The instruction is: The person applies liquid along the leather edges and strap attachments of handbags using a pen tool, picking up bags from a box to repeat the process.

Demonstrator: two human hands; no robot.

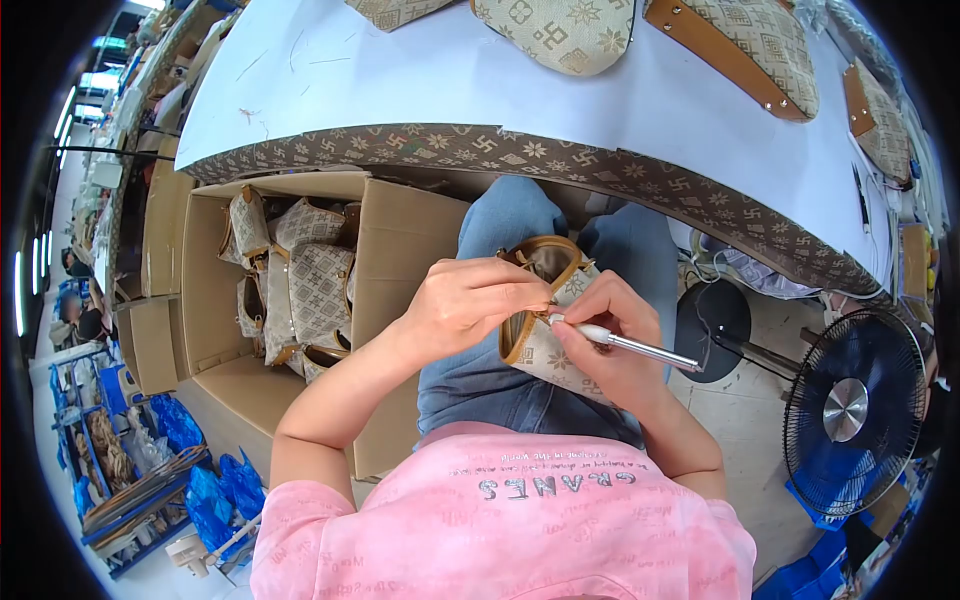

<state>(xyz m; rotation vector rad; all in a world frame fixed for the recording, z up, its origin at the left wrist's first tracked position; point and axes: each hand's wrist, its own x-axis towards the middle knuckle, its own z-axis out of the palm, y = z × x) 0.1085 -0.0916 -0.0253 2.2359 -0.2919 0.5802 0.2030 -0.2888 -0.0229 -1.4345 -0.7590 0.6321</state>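
Note:
A small beige patterned handbag point(567, 376) with brown trim and a brown handle lies on my lap, its opening facing up. My left hand point(470, 305) comes over the bag from the left, thumb and fingers pinched together at the brown-trimmed rim. Whatever sits between those fingertips is too small to make out. My right hand point(615, 335) is closed around a white and silver pen-shaped tool point(640, 348). The tool's back end points right and down, while its front end is at the rim close to my left fingertips.
A cardboard box point(400, 240) at my left holds several similar handbags point(320, 285). Ahead, a white-topped table point(400, 90) carries bag pieces point(560, 35) with brown straps. A black fan point(850, 410) stands at my right. Blue plastic bags point(215, 490) lie at lower left.

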